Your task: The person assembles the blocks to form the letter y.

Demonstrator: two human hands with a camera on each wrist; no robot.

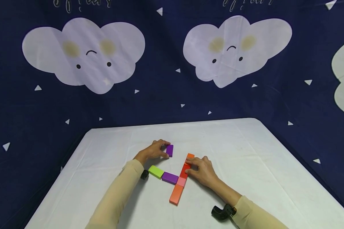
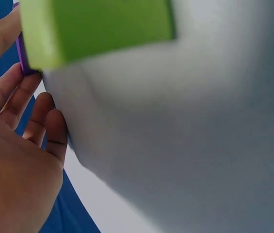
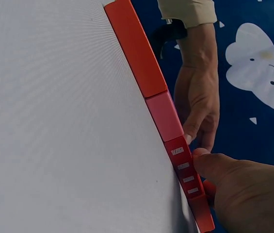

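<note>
Near the back of the white table, my left hand [image 1: 154, 150] pinches a purple block [image 1: 169, 150] between thumb and fingers. In the left wrist view, that block shows only as a thin purple edge beside the fingertips. My right hand [image 1: 203, 170] is at a slanted row of blocks, its thumb against the side of the red block [image 1: 184, 171] and a finger across the joint with the orange block [image 1: 190, 156]. A pink block [image 1: 181, 182] and a longer orange block [image 1: 176, 194] continue the row towards the front.
A second purple block [image 1: 170, 178] and a lime green block [image 1: 156, 171] run leftward from the pink block, just below the left forearm. A dark blue cloth with clouds [image 1: 83, 57] hangs behind the white table [image 1: 246, 152]. Each wrist wears a black device [image 1: 222, 212].
</note>
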